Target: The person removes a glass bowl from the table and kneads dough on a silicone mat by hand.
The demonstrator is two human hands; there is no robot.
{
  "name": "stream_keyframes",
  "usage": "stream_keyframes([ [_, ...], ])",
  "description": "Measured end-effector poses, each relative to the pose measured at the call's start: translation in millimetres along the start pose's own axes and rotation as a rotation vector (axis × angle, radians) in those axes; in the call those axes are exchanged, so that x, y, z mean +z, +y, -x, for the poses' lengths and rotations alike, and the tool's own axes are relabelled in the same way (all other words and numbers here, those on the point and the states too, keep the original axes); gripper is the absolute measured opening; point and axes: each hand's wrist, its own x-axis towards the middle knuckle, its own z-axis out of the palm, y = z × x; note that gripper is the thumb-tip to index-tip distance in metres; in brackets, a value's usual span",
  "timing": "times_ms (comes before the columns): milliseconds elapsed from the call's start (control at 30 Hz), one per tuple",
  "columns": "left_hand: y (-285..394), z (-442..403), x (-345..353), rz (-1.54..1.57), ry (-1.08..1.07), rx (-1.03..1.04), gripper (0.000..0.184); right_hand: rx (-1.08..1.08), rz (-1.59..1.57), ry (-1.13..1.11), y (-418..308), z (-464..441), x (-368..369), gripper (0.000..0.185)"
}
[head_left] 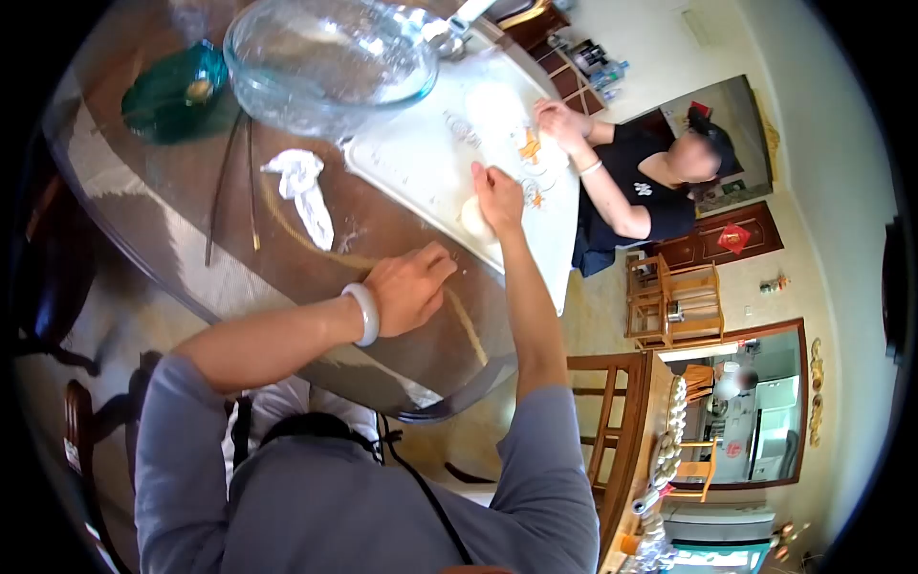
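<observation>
Along near edge of white board (392, 175), pale lump (474, 222) is held under curled, narrow fingers of right hand (501, 199); lump looks rounded, unflattened, seemingly partly worked. Over table (363, 218), left hand's (406, 289) fingers are curled; grip cannot be told.

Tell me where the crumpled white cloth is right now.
In the head view, the crumpled white cloth lies on the table at left, between the dark sticks and white tray, beyond the left hand.

A brown bench (191, 196) carries a white board (411, 143), clear glass bowl (325, 77), green vessel (167, 100), crumpled white cloth or paper (308, 196) and thin sticks (252, 206).
</observation>
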Motion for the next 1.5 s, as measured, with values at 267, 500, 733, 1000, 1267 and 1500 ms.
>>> stream_keyframes([
  [267, -4, -3, 2, -0.004, 0.033, 0.024, 0.029, 0.334, 0.052, -0.049, 58, 14, -26, 0.065],
  [500, 7, -11, -2, 0.005, -0.021, 0.058, 0.030, 0.019, 0.261, 0.341, 17, -3, -4, 0.036],
  [733, 4, -5, -4, 0.007, 0.000, 0.014, 0.032, 0.005, 0.280, 0.136, -45, -3, 3, 0.043],
  [1000, -1, -6, -4, -0.011, 0.015, 0.038, 0.030, -0.028, 0.147, 0.172, -12, -30, 8, 0.051],
  [1267, 2, -4, -5, -0.014, 0.053, 0.037, 0.027, -0.070, -0.103, 0.083, -55, 34, -51, 0.044],
  [1500, 0, -3, -2, 0.016, 0.036, 0.040, 0.027, -0.378, 0.059, 0.331, -49, 11, -2, 0.025],
])
